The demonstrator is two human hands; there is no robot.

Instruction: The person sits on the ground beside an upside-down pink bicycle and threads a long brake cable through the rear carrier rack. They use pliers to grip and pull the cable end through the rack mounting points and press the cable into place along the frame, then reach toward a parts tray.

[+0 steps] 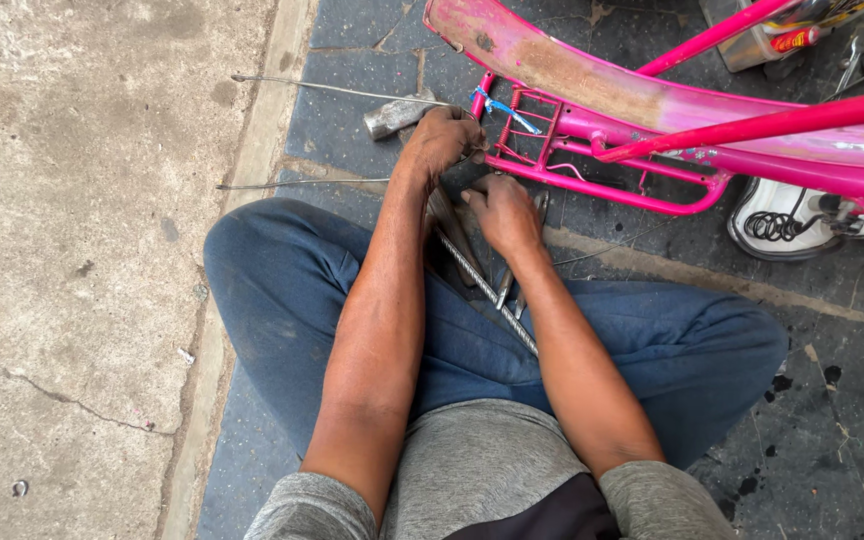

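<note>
Person seated cross-legged on dark paving; a ribbed steel rod runs diagonally across the lap between the blue-trousered knees, its upper end passing under both hands. Right hand curled, knuckles up, over the rod's upper end, actual grasp cannot be told; left hand clenched just beyond, pressed against the corner of the pink bicycle rack. Farther out: hammer head on the ground beside the left hand, thin wire rods to the left, pink mudguard above the rack.
</note>
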